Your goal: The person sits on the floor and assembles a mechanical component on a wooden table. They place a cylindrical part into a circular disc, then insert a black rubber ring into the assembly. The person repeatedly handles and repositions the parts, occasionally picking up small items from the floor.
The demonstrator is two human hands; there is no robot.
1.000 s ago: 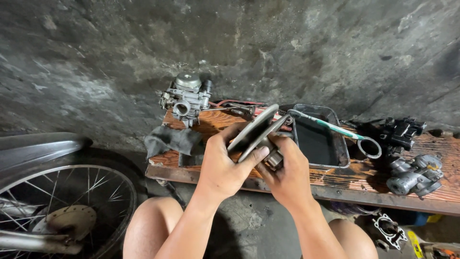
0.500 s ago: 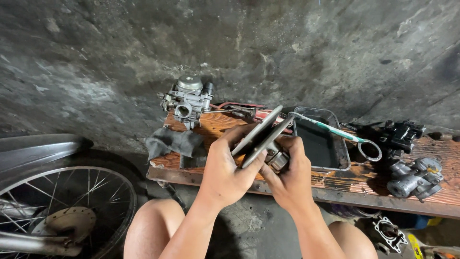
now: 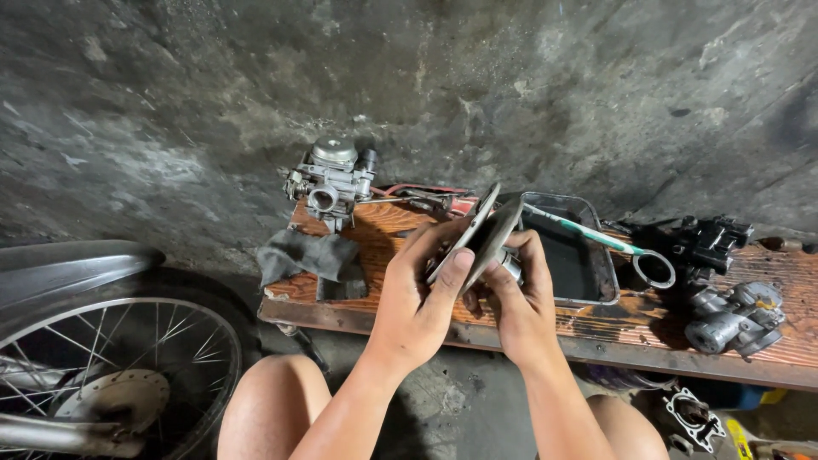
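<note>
Head view, looking down over a low wooden plank set against a dark concrete wall.

Both hands hold one part above the plank. The left hand grips a round metal disc from the near side, thumb pressed on its lower rim, fingers curled behind it. The disc is tilted, its edge turned toward the camera. The right hand is closed around a short metal hub at the back of the disc, fingers wrapped over it. The disc sits just in front of a dark rectangular tray and is clear of the plank surface.

On the plank:
- A carburettor stands at the far left corner, well apart from the hands.
- A dark rag lies at the left edge, near the left hand.
- A toothbrush with a green handle rests across the tray.
- A metal ring lies just beside the tray's right wall.
- Black and grey engine parts sit at the right end.

A spoked wheel with a silver mudguard stands at the left. Bare knees show below the plank.
</note>
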